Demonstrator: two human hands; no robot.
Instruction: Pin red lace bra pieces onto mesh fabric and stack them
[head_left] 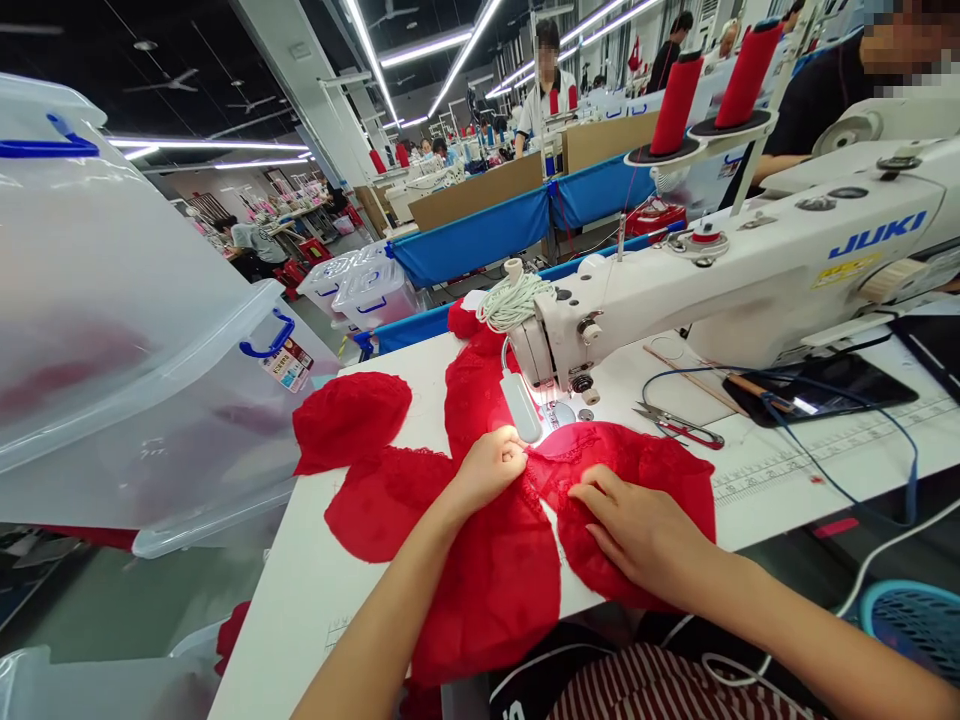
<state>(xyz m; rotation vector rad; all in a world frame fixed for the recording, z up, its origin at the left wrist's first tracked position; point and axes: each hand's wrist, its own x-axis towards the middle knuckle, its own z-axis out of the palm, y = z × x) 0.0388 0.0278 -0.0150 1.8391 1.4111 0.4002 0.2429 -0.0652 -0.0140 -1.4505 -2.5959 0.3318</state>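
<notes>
Red lace fabric pieces [491, 590], some shaped like bra cups, spread over the white table in front of the sewing machine [660, 270]. My left hand [491, 465] is closed in a pinch at a lace edge, just below the machine's needle area. On the right, my right hand [637, 520] has its fingers curled onto a red cup piece [675, 480], gripping its lace. The fingertips of both hands are partly hidden. A small light grey lamp [521, 408] hangs by the needle, close to my left hand. Two more red cups [352, 420] lie to the left.
Thread snips [682, 428], a blue cord [832, 480] and a dark phone or tablet [847, 390] lie right of the fabric. Clear plastic bins [172, 420] stand against the left side. Red thread cones [675, 105] rise behind the machine. A blue basket [915, 620] sits lower right.
</notes>
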